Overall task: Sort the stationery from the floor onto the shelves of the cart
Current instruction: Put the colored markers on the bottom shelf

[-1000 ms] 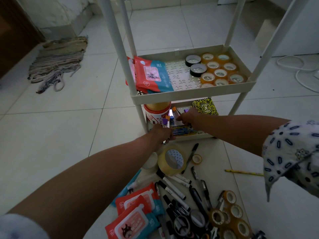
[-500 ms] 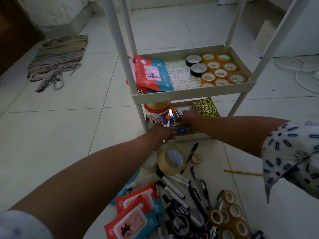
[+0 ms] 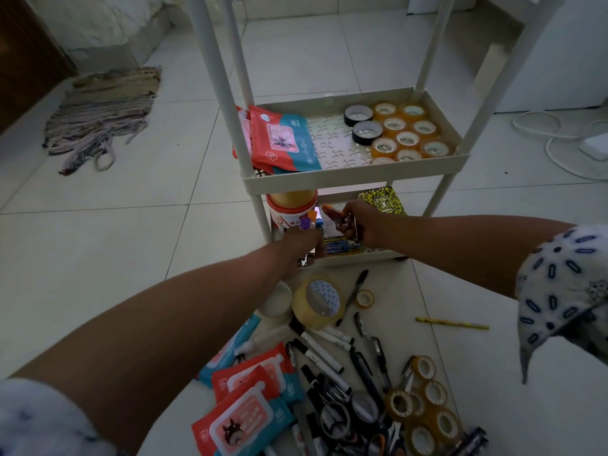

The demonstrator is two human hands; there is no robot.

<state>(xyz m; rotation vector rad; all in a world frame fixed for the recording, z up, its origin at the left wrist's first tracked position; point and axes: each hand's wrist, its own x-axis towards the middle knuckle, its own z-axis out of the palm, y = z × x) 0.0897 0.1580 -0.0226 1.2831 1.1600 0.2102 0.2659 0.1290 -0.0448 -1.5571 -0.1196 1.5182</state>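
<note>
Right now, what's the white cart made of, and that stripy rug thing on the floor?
The cart looks like smooth matte plastic: moulded tray walls, a punched pattern in the shelf, round posts. The rug looks like woven cloth, likely rag or cotton: striped rows, loose frayed strands at its near end.

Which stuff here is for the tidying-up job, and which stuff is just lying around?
For the job:
cart
wipes packs on the floor
markers and pens
tape rolls on the floor
big tape roll
yellow pencil
left hand and right hand, both holding small items at the bottom shelf

Just lying about:
rag
white cable
</note>
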